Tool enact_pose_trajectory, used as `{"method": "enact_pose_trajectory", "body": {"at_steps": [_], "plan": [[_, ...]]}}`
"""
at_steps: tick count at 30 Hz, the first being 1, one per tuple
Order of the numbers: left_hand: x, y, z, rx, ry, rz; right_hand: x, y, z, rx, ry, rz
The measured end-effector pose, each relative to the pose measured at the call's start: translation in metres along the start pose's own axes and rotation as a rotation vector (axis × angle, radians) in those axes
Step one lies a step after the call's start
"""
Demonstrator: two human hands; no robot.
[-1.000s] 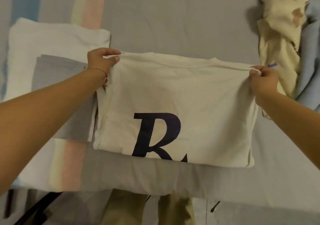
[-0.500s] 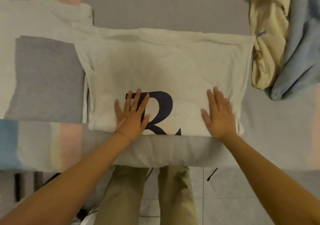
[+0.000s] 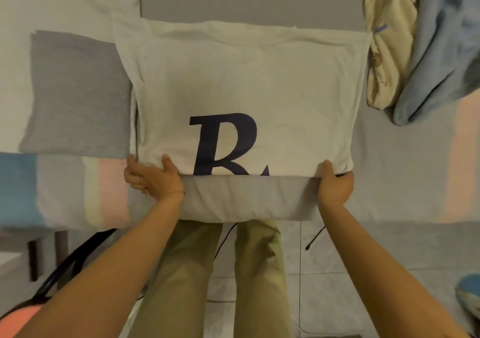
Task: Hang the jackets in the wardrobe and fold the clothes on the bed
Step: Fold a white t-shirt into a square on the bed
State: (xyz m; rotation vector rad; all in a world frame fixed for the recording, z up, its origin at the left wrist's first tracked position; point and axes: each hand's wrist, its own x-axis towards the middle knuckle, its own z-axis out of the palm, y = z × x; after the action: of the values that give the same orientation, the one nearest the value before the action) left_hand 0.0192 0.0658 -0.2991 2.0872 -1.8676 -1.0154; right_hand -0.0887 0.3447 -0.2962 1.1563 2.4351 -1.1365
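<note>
Both hands, left (image 3: 153, 179) and right (image 3: 335, 184), grip closed on shirt (image 3: 246, 83) near edge.

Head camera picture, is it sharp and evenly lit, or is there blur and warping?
Head view: dim, warm, soft light with no glare; the shirt and both hands, left and right, are fairly sharp; the bed edges smear toward the frame sides; the wide lens bows the bed's near edge.

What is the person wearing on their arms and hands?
Both forearms are bare, with no sleeves in view. The left hand has a thin ring on one finger and a thin bracelet at the wrist. The right hand shows no jewellery.
</note>
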Motion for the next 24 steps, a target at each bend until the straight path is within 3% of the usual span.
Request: {"method": "enact_pose_trajectory", "body": {"at_steps": [2,4,9,12,16,19,24], "plan": [[0.01,0.005,-0.002,-0.057,0.042,-0.156,-0.01,-0.012,0.009,0.051,0.018,-0.032],[0.016,0.002,-0.007,-0.016,-0.013,-0.215,-0.026,-0.025,0.02,0.068,0.031,-0.184],[0.029,-0.009,-0.031,-0.217,-0.165,-0.072,-0.084,-0.051,0.057,0.108,-0.126,-0.543],[0.037,-0.011,-0.049,-0.299,-0.206,-0.054,-0.133,-0.061,0.092,0.099,-0.291,-0.693],[0.038,-0.008,-0.069,-0.344,-0.28,0.071,-0.174,-0.052,0.129,-0.007,-0.57,-1.068],[0.037,-0.005,-0.081,-0.308,-0.391,0.219,-0.196,-0.041,0.149,-0.15,-0.733,-1.184],[0.041,-0.005,-0.093,-0.317,-0.454,0.27,-0.21,-0.031,0.159,-0.19,-0.759,-1.212]]}}
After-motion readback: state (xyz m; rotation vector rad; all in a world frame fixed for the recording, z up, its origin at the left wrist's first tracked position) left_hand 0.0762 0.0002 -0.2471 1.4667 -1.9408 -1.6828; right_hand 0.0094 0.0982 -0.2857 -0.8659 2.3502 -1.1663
